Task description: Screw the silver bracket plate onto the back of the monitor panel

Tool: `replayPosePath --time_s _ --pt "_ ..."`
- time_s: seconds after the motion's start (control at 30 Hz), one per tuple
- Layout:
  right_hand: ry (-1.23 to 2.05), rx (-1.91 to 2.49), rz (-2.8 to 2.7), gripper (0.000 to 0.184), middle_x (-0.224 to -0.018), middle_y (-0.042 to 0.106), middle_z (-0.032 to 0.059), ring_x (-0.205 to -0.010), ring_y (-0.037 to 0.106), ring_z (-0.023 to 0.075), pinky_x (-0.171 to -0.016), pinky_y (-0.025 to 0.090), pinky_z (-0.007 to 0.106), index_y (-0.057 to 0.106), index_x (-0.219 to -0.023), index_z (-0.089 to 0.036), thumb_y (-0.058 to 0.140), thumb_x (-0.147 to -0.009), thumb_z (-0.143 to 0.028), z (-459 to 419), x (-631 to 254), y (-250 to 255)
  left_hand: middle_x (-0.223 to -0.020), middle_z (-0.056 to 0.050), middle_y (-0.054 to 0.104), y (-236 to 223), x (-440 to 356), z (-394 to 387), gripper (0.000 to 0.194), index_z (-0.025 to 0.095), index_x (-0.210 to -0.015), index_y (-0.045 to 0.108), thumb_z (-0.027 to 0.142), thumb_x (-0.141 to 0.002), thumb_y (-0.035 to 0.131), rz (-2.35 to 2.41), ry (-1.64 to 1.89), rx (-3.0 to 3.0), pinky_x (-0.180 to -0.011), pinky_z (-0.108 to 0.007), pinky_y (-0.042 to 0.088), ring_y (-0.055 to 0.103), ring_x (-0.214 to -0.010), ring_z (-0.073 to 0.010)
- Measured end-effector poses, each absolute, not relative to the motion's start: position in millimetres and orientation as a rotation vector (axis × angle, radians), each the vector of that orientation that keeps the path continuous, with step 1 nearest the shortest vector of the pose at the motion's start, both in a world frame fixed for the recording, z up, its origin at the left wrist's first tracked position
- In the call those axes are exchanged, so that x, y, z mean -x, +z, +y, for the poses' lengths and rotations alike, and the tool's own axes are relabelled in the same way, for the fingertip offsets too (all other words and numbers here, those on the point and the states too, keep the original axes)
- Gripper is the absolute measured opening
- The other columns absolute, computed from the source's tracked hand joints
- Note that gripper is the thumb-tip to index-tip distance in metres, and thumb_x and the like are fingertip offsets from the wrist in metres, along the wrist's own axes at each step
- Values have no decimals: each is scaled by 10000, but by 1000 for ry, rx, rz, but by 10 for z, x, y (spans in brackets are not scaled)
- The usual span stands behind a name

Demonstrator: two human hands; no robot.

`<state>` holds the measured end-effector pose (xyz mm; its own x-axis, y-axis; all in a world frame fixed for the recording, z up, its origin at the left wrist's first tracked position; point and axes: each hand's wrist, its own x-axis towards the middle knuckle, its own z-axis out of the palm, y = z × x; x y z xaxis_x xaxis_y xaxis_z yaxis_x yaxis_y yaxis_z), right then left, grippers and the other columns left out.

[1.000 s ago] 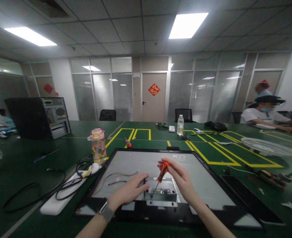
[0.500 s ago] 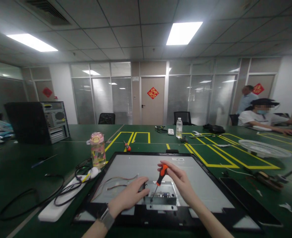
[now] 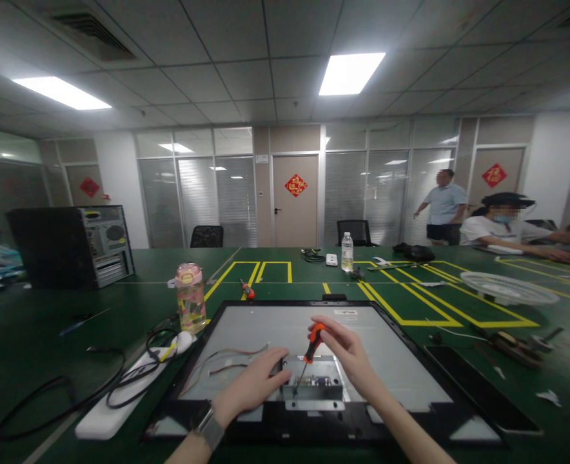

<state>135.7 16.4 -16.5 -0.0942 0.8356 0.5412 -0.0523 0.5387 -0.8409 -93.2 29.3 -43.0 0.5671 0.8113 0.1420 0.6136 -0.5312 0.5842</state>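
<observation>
Green tabletop (image 3: 144, 306) spreads beneath your work, with the display panel (image 3: 275, 325) lying flat just under your fingers, presumably so the metal box (image 3: 321, 392) at its near edge is open to you from above. Your right hand (image 3: 343, 347) has its fingers closed around the orange-and-black screwdriver (image 3: 315, 341), high on the handle, which likely leaves you room to turn it and see the shaft. That shaft slants down from your right fingertips toward your left thumb, its tip inside the box; whether it sits in a screw is too small to tell. Your left hand (image 3: 253, 381) lies with fingers loosely extended, thumb and forefinger apart at the box's left edge, probably to steady it against the tool, though you show no clear sign of pressure. Thin wires (image 3: 227, 369) trail on the panel left of those fingers, clear of the screwdriver. Farther left of them, well apart, lies the white power strip (image 3: 115, 409); beyond your left fingertips, past the panel's corner, stands the drinking bottle (image 3: 191, 304).
</observation>
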Motion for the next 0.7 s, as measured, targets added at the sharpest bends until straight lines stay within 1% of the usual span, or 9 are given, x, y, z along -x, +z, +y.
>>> replayPosePath --time_s 0.13,0.23,0.37,0.6,0.7 --pt "885 690 -1488 395 -1000 723 105 -950 662 293 -893 479 477 684 -1076 -227 621 -793 -495 145 -1372 -125 -1370 -80 474 -459 934 312 477 209 -1301 482 447 -889 449 1176 537 -2329 -1057 -351 286 427 -1240 -246" --pt "920 662 -1487 409 -1023 720 106 -944 672 295 -897 476 490 669 -1110 -238 612 -799 -497 146 -1381 -116 -1373 -91 470 -489 941 335 472 194 -1288 488 445 -889 450 1193 529 -2338 -1058 -350 284 429 -1240 -242" --pt "889 673 -1499 386 -983 732 101 -927 678 282 -885 488 464 679 -1085 -230 619 -800 -483 154 -1380 -127 -1380 -103 461 -516 948 360 497 183 -1300 475 462 -890 448 1199 535 -2342 -1063 -350 280 427 -1247 -241" --pt "856 721 -1548 348 -971 730 84 -959 658 264 -907 475 421 687 -1032 -212 617 -806 -467 110 -1373 -77 -1379 -88 465 -486 950 339 494 206 -1297 478 484 -891 437 1176 536 -2329 -1061 -348 283 431 -1241 -238" --pt "876 692 -1549 310 -912 726 65 -918 664 251 -868 493 389 692 -978 -215 618 -806 -461 95 -1366 -57 -1382 -88 461 -466 942 323 477 201 -1288 487 465 -893 439 1175 524 -2336 -1062 -344 283 424 -1249 -232"
